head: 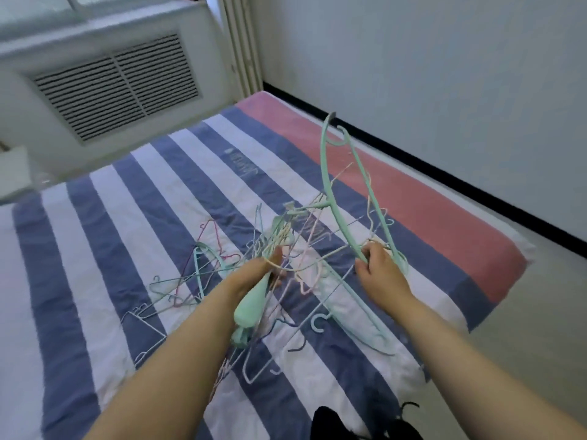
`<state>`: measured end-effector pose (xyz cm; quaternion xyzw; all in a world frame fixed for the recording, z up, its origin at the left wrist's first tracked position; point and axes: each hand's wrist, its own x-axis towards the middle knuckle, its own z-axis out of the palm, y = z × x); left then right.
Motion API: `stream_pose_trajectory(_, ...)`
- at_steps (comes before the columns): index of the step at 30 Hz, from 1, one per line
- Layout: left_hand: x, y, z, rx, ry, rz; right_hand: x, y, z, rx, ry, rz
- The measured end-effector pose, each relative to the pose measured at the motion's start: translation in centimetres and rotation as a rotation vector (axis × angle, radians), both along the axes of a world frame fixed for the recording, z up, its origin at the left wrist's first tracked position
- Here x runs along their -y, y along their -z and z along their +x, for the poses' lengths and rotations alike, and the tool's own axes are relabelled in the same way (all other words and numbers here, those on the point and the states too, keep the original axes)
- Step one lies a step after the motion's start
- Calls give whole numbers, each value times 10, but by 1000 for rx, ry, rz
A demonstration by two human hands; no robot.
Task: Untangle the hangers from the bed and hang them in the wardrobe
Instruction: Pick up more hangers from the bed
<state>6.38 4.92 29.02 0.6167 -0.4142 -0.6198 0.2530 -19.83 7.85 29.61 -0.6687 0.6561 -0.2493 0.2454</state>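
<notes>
Head view: the task looks barely begun. The hangers (222,281) lie knotted in one pile on the bed (95,249), near its right end, and no wardrobe shows, so nothing can be judged hung yet. The left hand (257,274) is closed around a thick mint hanger (251,306) that runs back along the forearm, with a few thin wires caught in the same grip. The right hand (381,274) is closed on the lower end of a tall mint hanger (336,185), raised upright out of the pile with its hook at the top, far side. Separating the rest and carrying them off all appears left to do.

The mint hangers are smooth, broad, curved plastic. The others are thin wire in pink, white, pale blue and purple, bent into triangles with small hooks, interlocked. The bedcover is soft, slightly creased cloth in blue and white stripes, with a pink band at the right.
</notes>
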Motion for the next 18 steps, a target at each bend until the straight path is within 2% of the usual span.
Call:
stream_pose_trajectory(3, 19, -26, 12, 120, 74, 8, 18, -9, 8, 190, 66, 59)
stream_pose_trajectory(6, 33, -60, 21, 277, 110, -12, 39, -23, 16, 235, 69, -6)
stream_pose_trajectory(7, 37, -71, 25, 273, 93, -37, 47, -29, 20, 251, 60, -27)
stream_pose_trajectory(12, 46, -132, 43, 51, 27, -130, 86, -62, 51, 318, 0, 38)
stream_pose_trajectory(15, 45, -149, 55, -145, -29, -182, 99, -73, 69, 474, 0, 102)
stream_pose_trajectory(18, 33, -133, 75, -92, -82, -131, 103, -78, 82, 465, -45, 103)
